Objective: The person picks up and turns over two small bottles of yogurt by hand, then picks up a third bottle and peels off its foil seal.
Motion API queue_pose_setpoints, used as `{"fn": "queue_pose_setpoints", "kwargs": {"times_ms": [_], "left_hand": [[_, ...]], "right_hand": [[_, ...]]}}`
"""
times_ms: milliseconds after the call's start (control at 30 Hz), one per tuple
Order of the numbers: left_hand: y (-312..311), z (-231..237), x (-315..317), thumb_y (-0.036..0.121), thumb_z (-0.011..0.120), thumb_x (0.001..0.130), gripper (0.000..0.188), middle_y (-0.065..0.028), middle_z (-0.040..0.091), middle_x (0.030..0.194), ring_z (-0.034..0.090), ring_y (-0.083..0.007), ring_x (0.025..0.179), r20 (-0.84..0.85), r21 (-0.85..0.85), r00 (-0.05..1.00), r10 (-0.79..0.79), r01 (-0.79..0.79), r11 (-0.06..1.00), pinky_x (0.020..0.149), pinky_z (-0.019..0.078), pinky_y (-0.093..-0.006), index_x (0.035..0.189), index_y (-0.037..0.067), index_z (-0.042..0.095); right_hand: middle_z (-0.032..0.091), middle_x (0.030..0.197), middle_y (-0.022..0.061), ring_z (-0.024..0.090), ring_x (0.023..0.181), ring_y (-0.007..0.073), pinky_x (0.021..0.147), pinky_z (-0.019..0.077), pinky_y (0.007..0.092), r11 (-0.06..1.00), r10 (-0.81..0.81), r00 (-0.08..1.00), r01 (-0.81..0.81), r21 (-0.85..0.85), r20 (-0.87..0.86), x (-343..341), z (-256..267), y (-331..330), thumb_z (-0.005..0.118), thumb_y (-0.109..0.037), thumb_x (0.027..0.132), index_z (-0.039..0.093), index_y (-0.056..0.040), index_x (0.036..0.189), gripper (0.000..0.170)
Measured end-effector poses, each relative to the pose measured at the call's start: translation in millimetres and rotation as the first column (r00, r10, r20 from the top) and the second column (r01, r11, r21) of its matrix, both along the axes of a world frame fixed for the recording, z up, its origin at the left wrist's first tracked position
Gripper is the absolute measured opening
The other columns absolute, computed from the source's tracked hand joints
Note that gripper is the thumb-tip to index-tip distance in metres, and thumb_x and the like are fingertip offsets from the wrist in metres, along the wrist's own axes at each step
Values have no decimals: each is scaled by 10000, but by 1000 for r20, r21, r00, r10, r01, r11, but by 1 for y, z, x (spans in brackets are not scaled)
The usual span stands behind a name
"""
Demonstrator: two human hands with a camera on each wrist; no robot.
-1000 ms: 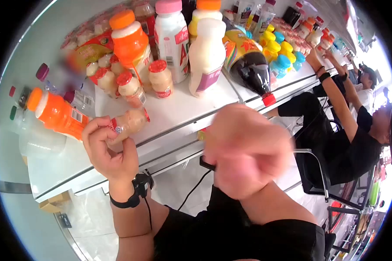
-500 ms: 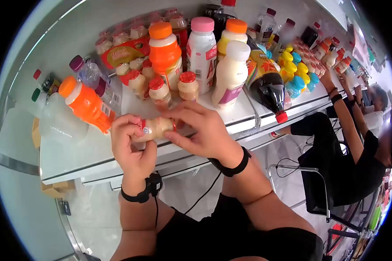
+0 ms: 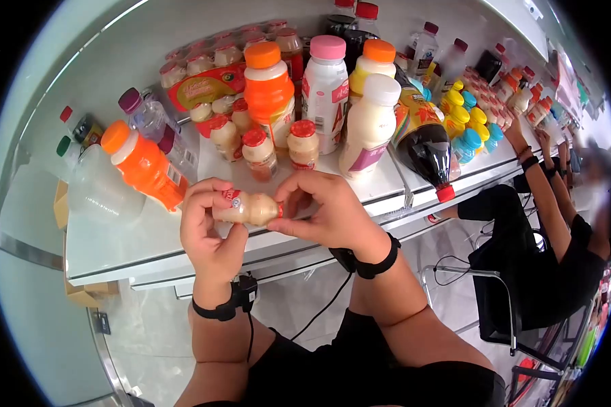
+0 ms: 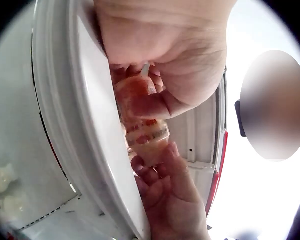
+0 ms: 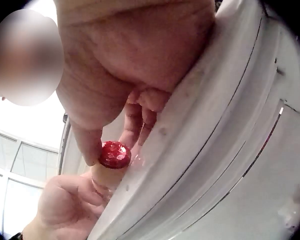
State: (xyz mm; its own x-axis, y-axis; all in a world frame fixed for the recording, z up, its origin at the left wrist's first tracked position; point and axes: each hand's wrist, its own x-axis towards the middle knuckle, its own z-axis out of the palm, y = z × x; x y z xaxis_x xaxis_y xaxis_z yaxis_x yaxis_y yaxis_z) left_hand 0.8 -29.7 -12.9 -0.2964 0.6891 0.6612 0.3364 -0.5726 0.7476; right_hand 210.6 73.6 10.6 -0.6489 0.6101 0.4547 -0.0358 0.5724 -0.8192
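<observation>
A small cream-coloured bottle (image 3: 254,209) lies sideways between the two hands, over the front part of the white shelf. My left hand (image 3: 212,234) grips its base end. The thumb and fingers of my right hand (image 3: 332,211) pinch its red foil top, which faces right. In the right wrist view the red foil top (image 5: 115,155) shows beside the thumb. The left wrist view shows the bottle's printed body (image 4: 147,135) between both hands. Several similar small bottles (image 3: 259,154) stand just behind the hands.
An orange bottle (image 3: 146,166) leans at the left, beside a clear jug (image 3: 102,190). Taller bottles, one with a pink cap (image 3: 326,95), stand behind. A dark cola bottle (image 3: 424,142) lies toward the shelf edge. Another person (image 3: 557,217) sits at the right.
My right hand has come in from the front right and now pinches the small bottle's red top. The left hand has kept its grip. The head view has shifted.
</observation>
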Motion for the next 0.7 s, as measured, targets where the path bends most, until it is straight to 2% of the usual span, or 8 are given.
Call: {"fn": "queue_pose_setpoints", "kwargs": {"times_ms": [100,200,400,700], "left_hand": [[0,-1,-3,-175,610,770,434,-157,597,1365,633,-226,1178,8,-30,999,-41,41,999,1053,526,-376,1150,34,607],[0,-2,-5,-176,602,767,439,-159,604,1362,644,-223,1173,-21,-20,999,-37,37,999,1055,528,-375,1153,34,612],[-2,3,-4,-180,592,761,430,-168,613,1369,645,-228,1179,45,-69,994,-103,106,992,1067,527,-384,1134,33,612],[-4,1,-1,-179,603,765,398,-182,632,1346,671,-262,1167,-79,-14,997,-19,18,1000,1033,560,-414,1103,32,615]], "right_hand": [[715,829,37,719,724,174,672,573,312,1000,4,1000,-4,21,-10,-1,-1,1,996,-222,804,683,-80,986,389],[707,828,33,713,722,179,668,568,317,1000,17,1000,-17,6,3,0,1,1,1002,-240,794,663,-89,959,406],[682,808,37,703,719,206,670,556,337,995,103,993,-103,-8,58,2,-1,5,1003,-271,785,644,-102,958,433],[657,790,77,682,703,288,659,530,390,999,44,986,-46,11,162,-5,2,2,947,-233,752,581,-81,912,427]]}}
